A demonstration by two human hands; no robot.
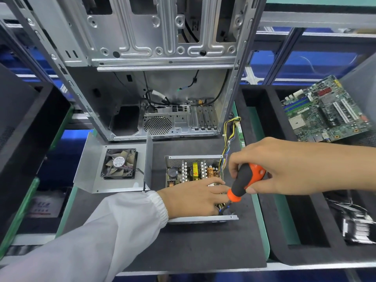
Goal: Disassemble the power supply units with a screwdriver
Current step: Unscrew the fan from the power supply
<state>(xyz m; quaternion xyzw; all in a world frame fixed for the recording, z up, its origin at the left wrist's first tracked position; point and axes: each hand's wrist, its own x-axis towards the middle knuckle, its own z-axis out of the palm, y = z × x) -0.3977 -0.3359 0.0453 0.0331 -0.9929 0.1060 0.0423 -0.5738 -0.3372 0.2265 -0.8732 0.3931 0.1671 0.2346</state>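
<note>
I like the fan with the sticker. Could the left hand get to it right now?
Probably yes. The fan lies face up in the removed cover, just left of the left hand, with nothing over it. The hand would first have to leave the power supply.

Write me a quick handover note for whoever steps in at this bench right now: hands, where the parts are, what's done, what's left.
Right hand grips the screwdriver, tip down in the near right corner of the open power supply.
Left hand lies flat on its board, steadying it.
Cover with fan is off, lying to the left on the mat.
Empty case stands behind; a motherboard sits in the right foam tray.
Done: cover removed.
Left: free the board from its shell; I cannot see which screws remain.
</note>
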